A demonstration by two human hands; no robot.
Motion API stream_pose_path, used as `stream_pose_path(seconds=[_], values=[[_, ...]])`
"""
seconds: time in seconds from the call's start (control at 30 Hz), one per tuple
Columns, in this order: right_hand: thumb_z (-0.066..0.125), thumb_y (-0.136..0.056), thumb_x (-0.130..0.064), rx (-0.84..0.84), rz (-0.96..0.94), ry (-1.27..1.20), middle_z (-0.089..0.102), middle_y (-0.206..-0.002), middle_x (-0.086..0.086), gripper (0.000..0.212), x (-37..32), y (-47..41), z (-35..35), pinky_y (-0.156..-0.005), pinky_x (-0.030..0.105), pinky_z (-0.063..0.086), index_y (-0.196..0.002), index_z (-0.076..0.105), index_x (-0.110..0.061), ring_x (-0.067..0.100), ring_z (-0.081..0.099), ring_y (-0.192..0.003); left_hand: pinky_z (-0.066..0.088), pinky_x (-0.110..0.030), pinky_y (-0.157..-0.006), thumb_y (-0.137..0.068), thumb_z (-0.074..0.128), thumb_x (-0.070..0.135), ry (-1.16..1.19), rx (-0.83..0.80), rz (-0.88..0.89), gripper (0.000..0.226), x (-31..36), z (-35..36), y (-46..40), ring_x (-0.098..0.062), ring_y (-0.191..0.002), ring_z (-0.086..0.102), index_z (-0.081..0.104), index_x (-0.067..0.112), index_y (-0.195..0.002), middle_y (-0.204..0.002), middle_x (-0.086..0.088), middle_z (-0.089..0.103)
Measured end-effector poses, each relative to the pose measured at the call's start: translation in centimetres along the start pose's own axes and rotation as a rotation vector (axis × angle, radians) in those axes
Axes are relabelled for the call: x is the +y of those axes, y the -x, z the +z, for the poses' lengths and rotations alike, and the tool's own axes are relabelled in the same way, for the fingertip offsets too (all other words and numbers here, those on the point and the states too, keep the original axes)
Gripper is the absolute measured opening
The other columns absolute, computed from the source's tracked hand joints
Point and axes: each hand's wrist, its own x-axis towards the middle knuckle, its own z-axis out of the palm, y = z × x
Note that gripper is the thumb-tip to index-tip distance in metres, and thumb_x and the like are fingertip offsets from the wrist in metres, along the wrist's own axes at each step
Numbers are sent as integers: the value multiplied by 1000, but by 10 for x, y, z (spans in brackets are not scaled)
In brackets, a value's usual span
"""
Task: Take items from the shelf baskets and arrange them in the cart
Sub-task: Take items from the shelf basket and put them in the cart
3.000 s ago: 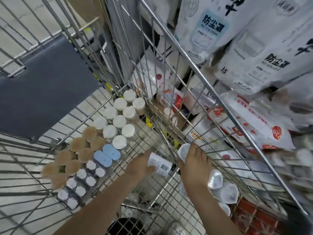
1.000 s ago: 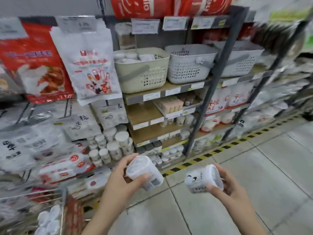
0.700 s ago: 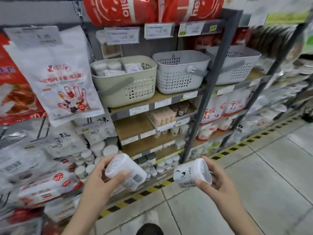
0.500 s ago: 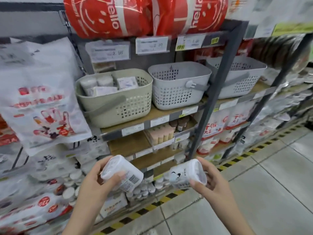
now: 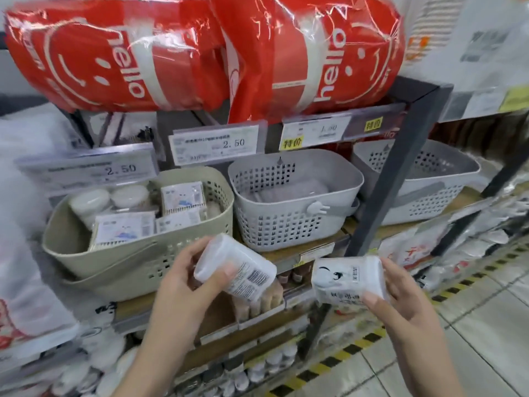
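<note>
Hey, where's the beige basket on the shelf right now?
In the head view the beige basket sits on the left of the shelf, beside the grey basket, just behind the left hand holding a white jar.

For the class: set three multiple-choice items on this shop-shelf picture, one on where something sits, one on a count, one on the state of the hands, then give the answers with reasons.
1. Where do the flat printed packets lie?
A. in the beige basket
B. in the middle grey basket
C. on the floor

2. How many baskets stand on this shelf?
A. one
B. three
C. five

3. What are the hands doing?
A. both hang free
B. only the left one holds something
C. each holds a white container

Answers:
1 A: the packets lie inside the beige basket.
2 B: the beige one, a middle grey basket and a right grey basket.
3 C: the left hand grips one white container, the right hand another.
</note>
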Motion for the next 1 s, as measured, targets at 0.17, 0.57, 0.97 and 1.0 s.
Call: stream_pose_path(seconds=[0.17,0.57,0.97,1.0], values=[[76,-64,-33,-29,-112,-39,65,-120,-16,56,-13,-61,10,-73,15,54,-118,62,-42,0,63,-107,54,-18,-68,-67,70,32,41,116,59,46,20,27,-33,-7,-93,65,59,34,-112,-111,5,65],[70,-76,-30,-99,-375,67,58,-120,-31,60,-25,-169,40,-83,8,48,-131,47,-32,-6,57,-111,47,-20,-80,-77,75,34,-295,297,268,42,21,80,-115,-2,-101,59,53,30,-112,-106,15,62],[71,-83,-24,-554,-382,595,48,-116,-40,49,-32,-237,49,-78,-7,32,-112,47,-55,-29,41,-105,39,-33,-102,-81,65,49,-994,9,280,65,14,82,-134,-16,-123,49,45,29,-140,-138,6,50],[72,-82,-24,-574,-375,613,47,-115,-42,51,-32,-238,49,-78,-7,32,-111,46,-56,-31,40,-104,37,-29,-101,-82,64,49,-1008,-9,282,64,14,82,-134,-15,-122,50,45,30,-140,-137,7,51]])
